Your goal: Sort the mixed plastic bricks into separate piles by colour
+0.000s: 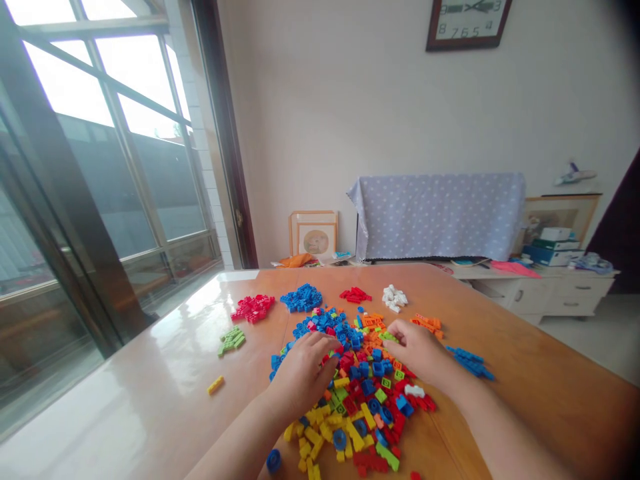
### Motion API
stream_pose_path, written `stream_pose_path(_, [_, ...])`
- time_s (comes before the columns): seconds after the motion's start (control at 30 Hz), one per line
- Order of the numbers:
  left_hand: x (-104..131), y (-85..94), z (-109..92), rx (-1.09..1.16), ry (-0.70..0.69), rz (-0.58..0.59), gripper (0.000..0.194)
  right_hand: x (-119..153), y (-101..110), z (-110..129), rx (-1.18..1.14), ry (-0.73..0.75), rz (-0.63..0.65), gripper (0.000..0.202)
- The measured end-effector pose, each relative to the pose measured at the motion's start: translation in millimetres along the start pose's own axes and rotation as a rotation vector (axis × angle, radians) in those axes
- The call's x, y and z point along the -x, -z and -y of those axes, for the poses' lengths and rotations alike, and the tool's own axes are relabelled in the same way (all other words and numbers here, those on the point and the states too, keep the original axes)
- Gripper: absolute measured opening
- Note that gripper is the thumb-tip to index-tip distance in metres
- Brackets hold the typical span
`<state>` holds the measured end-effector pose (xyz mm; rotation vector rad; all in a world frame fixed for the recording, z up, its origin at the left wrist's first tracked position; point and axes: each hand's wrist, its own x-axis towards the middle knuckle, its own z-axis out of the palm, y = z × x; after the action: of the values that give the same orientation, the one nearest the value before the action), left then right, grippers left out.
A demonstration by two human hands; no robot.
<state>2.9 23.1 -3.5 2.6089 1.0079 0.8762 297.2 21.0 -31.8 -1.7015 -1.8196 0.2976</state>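
Note:
A large mixed pile of toy building bricks [355, 387] covers the middle of the table, in blue, red, yellow, orange and green. Over the left part of the pile is my left hand [306, 367], its fingers curved and its thumb apart from them; I see nothing held in it. Red bricks lie just beyond its fingertips. At the pile's far right side, my right hand [414, 343] has thumb and forefinger closed around a light green brick [387, 336]. Its other fingers are partly hidden.
Sorted heaps lie around the pile: pink bricks [253, 308], blue bricks [301, 298], red bricks [355, 295], white bricks [395, 298], orange bricks [428, 325], green bricks [231, 341] and long blue bricks [471, 362]. One yellow brick [215, 385] lies alone on the wooden table [175, 400].

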Motion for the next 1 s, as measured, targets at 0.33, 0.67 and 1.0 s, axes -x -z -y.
stream_pose_path(0.33, [-0.4, -10.9, -19.3, 0.482, 0.194, 0.046, 0.023, 37.9, -18.8, 76.9, -0.184, 0.227, 0.105, 0.008])
stream_pose_path(0.67, [0.0, -32.5, -4.2, 0.772, 0.415, 0.065, 0.036, 39.6, -34.6, 73.2, -0.168, 0.245, 0.193, 0.011])
stream_pose_path(1.0, [6.2, 23.6, 67.0, 0.135, 0.534, -0.227, 0.017, 35.9, -33.1, 49.5, -0.193, 0.228, 0.081, 0.030])
